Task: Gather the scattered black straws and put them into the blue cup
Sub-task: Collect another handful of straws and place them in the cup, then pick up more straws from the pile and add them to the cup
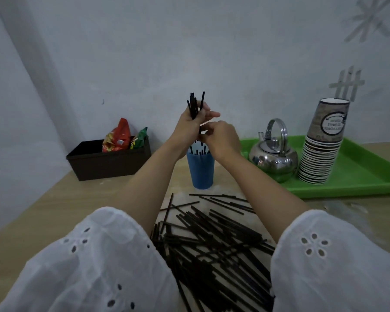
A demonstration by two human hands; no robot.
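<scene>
Left hand point(188, 126) grips straws point(195, 104) upright over the cup point(200, 170), right hand point(222, 137) pinching them, between box point(108, 165) and tray point(347, 190) on a wooden table point(54, 199) against a pale wall point(144, 64).

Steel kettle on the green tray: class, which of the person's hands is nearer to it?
Right. The right hand sits just left of the steel kettle; the left hand, gripping black straws, lies beyond it.

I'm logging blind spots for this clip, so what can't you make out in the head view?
Head view:
- Cup: both wrists cover much of its mouth; straw count unclear.
- Right hand fingertips: hidden behind its back, grip unclear.
- Pile: sleeves and the bottom edge cut it off.
- Paper cups print: too small.
</scene>
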